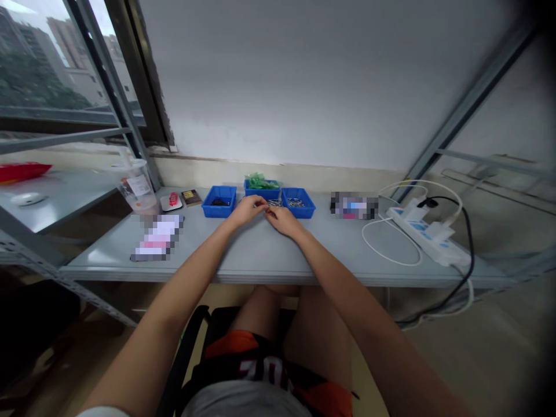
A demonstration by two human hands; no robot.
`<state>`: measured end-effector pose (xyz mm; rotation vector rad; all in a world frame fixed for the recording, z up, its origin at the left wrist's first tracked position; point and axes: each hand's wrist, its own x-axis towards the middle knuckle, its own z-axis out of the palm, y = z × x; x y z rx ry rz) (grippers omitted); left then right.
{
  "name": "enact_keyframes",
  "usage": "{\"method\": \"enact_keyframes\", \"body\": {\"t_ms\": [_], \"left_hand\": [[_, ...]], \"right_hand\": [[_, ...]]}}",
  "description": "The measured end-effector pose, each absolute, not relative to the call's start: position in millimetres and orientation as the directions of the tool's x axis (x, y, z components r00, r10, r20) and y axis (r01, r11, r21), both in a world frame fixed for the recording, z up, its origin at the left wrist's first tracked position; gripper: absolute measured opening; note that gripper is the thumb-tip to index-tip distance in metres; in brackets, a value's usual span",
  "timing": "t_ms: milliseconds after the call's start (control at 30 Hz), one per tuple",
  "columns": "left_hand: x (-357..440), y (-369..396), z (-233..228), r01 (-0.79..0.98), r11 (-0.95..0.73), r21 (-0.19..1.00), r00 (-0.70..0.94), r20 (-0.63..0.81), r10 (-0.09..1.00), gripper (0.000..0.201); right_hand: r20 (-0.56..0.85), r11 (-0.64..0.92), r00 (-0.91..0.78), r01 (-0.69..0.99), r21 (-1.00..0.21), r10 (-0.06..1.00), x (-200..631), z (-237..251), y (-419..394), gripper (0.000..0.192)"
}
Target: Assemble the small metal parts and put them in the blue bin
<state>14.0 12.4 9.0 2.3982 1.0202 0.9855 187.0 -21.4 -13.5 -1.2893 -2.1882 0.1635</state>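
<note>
Grey table (243, 255), hands at blue bins (297, 202)

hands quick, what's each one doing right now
Left hand: fingers pinched together at the right hand; what it holds is too small to tell.
Right hand: fingers curled, contents cannot be told.

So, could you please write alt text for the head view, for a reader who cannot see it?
A seated person's left hand and right hand meet over a grey table, pinching something too small to identify, just in front of three blue bins. A plastic cup stands to the left, and a white power strip with cables lies to the right.
</note>
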Motion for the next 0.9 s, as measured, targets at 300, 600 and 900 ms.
{"method": "enact_keyframes", "body": {"t_ms": [300, 600, 900], "left_hand": [[14.2, 12.2, 7.2, 0.495, -0.674, 0.549, 0.441, 0.509, 0.739, 0.027], [12.8, 13.2, 5.6, 0.5, -0.695, 0.517, 0.571, 0.407, 0.713, 0.024], [11.8, 13.8, 3.8, 0.493, -0.688, 0.532, 0.577, 0.392, 0.716, 0.024]], "right_hand": [[0.439, 0.469, -0.287, 0.79, -0.394, 0.852, 188.4, -8.8, -21.8, 0.02], [0.436, 0.489, -0.304, 0.765, -0.418, 0.847, 191.9, -10.4, -19.1, 0.019], [0.415, 0.49, -0.305, 0.73, -0.476, 0.857, 192.9, -10.7, -16.5, 0.027]]}}
